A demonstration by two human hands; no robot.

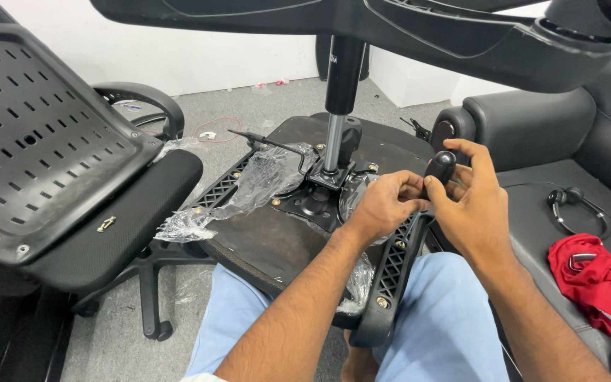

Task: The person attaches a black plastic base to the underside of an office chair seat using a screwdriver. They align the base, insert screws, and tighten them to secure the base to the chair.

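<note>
Your right hand grips a black knob w/ fingers curled round it; your left hand pinches at the knob's base, just beside the right. Both work over an upturned chair seat resting on your lap, gas cylinder upright at its center, plastic wrap loose across it. Red cloth lies on the sofa, right.

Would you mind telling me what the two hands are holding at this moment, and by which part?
Both hands grip a black knob on a lever at the upturned seat's edge: right hand around its rounded head, left hand at its base.
</note>
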